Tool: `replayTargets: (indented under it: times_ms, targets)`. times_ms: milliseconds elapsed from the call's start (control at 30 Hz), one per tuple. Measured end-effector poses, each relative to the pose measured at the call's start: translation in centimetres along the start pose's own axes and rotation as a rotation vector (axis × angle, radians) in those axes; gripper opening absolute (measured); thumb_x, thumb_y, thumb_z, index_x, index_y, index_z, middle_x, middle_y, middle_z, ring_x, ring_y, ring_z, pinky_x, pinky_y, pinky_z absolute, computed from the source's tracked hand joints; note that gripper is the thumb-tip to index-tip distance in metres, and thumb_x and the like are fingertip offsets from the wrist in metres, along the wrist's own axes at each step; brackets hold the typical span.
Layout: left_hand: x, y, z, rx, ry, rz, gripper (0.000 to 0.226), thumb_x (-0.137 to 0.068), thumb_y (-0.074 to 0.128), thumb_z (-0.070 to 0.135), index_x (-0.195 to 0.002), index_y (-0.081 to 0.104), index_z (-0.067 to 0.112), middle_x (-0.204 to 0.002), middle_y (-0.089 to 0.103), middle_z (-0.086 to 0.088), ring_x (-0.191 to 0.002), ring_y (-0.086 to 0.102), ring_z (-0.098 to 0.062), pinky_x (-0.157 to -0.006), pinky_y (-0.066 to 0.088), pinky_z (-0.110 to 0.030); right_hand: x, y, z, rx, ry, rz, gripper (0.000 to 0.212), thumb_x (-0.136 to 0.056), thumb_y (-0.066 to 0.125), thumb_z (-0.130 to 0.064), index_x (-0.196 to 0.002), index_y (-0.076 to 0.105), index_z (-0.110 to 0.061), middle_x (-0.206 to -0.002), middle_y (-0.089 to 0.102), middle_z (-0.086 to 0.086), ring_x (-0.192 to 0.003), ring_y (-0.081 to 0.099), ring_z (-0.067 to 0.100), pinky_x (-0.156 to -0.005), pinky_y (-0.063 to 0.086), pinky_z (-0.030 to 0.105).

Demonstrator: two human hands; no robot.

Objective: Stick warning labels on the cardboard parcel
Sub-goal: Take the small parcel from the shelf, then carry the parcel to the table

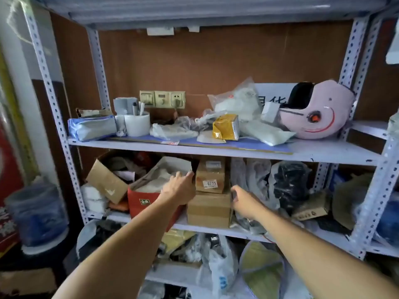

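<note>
Reaching for the stacked cardboard parcels (209, 209) on the middle shelf (237, 230); no warning label is stuck on yet, as far as I can judge.

The left hand (180, 189) and right hand (244, 201) flank the stack, each grip released, holding nothing. Cluttered metal racking, brown wall behind.

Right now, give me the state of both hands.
Left hand: open, empty, at the upper box's left side.
Right hand: open, empty, beside the lower box.

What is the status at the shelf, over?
Both hands open, flanking stacked brown cardboard boxes. No labels visible. Red carton crowds left side.
</note>
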State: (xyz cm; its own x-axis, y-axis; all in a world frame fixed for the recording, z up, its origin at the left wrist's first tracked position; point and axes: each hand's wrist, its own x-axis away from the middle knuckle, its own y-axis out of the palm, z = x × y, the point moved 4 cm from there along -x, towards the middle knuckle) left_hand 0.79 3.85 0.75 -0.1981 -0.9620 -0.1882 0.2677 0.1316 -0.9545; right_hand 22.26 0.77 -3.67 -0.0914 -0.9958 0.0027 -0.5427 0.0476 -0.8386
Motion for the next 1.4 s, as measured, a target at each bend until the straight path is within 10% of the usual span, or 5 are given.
replayTargets:
  times_ms: [333, 533, 933, 1133, 1400]
  targets:
    - [-12.1, 3.9, 0.5, 0.180, 0.066, -0.156, 0.090, -0.073, 0.080, 0.032, -0.147, 0.028, 0.036, -0.130, 0.060, -0.008, -0.115, 0.059, -0.031, -0.100, 0.050, -0.043, -12.9, 0.4, -0.2, -0.164, -0.123, 0.034, 0.089, -0.069, 0.078, -0.035, -0.141, 0.027, -0.044, -0.130, 0.063, 0.000, -0.111, 0.065, 0.027, -0.092, 0.056, 0.045]
    - [-14.5, 7.5, 0.1, 0.590, 0.135, -0.149, 0.074, -0.082, 0.076, 0.028, -0.147, 0.040, 0.026, -0.126, 0.062, 0.001, -0.117, 0.060, -0.018, -0.099, 0.049, -0.029, -14.7, 1.5, -1.6, -0.395, -0.043, -0.086, 0.083, -0.087, 0.069, -0.031, -0.154, 0.020, -0.029, -0.156, 0.034, 0.001, -0.137, 0.039, 0.020, -0.096, 0.032, 0.020]
    - [-12.0, 8.6, 0.1, 1.111, 0.303, -0.082, 0.047, -0.084, 0.062, 0.039, -0.130, 0.054, 0.043, -0.124, 0.060, 0.010, -0.125, 0.053, -0.013, -0.107, 0.045, -0.038, -7.6, 3.7, -2.9, -0.750, 0.110, 0.464, 0.050, -0.091, 0.063, -0.039, -0.137, 0.043, -0.043, -0.120, 0.057, -0.030, -0.103, 0.056, -0.015, -0.085, 0.046, 0.011]
    - [-4.7, 11.4, 2.3, 1.215, 0.476, -0.374, 0.059, -0.078, 0.065, 0.032, -0.130, 0.050, 0.054, -0.121, 0.042, 0.027, -0.131, 0.040, -0.014, -0.114, 0.039, -0.039, 3.5, 6.1, -1.3, -0.633, 0.298, 0.696, 0.055, -0.090, 0.065, -0.031, -0.136, 0.042, -0.051, -0.130, 0.060, -0.024, -0.114, 0.057, -0.011, -0.092, 0.047, 0.013]
    - [5.4, 17.9, 11.6, 1.313, 0.724, -0.984, 0.071, -0.081, 0.070, 0.024, -0.146, 0.043, 0.031, -0.150, 0.049, -0.001, -0.141, 0.045, -0.025, -0.114, 0.038, -0.054, 18.3, 8.3, 3.3, -0.652, 0.619, 1.047, 0.060, -0.088, 0.070, -0.019, -0.141, 0.046, -0.031, -0.123, 0.062, -0.026, -0.114, 0.058, -0.011, -0.095, 0.046, 0.015]
